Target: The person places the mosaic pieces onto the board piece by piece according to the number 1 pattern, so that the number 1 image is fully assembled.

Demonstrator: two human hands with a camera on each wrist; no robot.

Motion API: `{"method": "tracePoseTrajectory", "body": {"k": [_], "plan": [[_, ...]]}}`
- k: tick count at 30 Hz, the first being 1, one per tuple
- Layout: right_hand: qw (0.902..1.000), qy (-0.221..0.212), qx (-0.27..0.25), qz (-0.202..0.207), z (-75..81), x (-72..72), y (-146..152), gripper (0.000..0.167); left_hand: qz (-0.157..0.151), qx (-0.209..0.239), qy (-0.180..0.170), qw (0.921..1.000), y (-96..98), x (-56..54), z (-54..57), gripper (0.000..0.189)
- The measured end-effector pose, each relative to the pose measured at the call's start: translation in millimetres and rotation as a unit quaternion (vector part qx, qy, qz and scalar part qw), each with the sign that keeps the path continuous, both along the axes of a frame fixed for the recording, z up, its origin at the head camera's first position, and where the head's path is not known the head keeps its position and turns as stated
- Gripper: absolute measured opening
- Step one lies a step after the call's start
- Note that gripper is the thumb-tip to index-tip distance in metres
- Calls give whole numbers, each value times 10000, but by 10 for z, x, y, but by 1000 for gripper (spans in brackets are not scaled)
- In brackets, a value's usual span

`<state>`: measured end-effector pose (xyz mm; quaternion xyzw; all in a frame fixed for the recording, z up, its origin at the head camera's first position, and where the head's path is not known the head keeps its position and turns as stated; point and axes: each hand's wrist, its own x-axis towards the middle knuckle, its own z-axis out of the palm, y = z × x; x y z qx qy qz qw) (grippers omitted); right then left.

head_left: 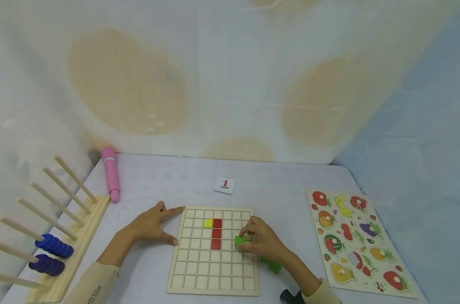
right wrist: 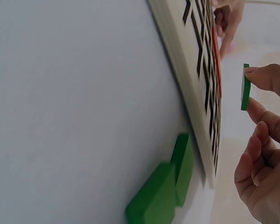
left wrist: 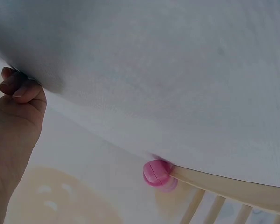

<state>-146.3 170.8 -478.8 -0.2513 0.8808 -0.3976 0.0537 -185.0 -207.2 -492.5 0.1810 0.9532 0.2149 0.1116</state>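
Note:
A wooden grid board (head_left: 197, 268) lies on the table, holding a yellow quarter-round-looking or triangular tile (head_left: 207, 223) and a column of red tiles (head_left: 216, 233). My left hand (head_left: 148, 223) rests at the board's left side, index finger stretched to the top corner and thumb at the edge. My right hand (head_left: 266, 240) pinches a green square tile (right wrist: 245, 88) between thumb and finger, above the right part of the grid. Loose green tiles (right wrist: 154, 198) lie beside the board's right edge, partly hidden by the right arm in the head view.
A small pattern card (head_left: 225, 185) lies behind the board. On the left stand a wooden peg rack (head_left: 78, 249) with blue rings and a pink cylindrical object (head_left: 111, 173). A fruit puzzle board (head_left: 361, 242) lies at right. A black object (head_left: 290, 297) is at the front edge.

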Motion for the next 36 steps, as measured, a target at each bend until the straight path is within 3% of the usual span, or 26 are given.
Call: {"method": "tracePoseTrajectory", "body": {"k": [17, 25, 30, 36], "plan": [[9985, -31, -28, 546, 43, 157, -482, 18, 29, -29, -33, 10000, -11, -11, 2, 105], [9960, 108, 477, 749, 73, 187, -692, 15, -19, 20, -4, 10000, -6, -4, -16, 106], [9885, 386, 1200, 834, 86, 199, -794, 17, -22, 27, -22, 10000, -4, -2, -31, 106], [9745, 1228, 1655, 891, 77, 230, -884, 20, 9, -39, -16, 10000, -2, -8, -20, 105]]}}
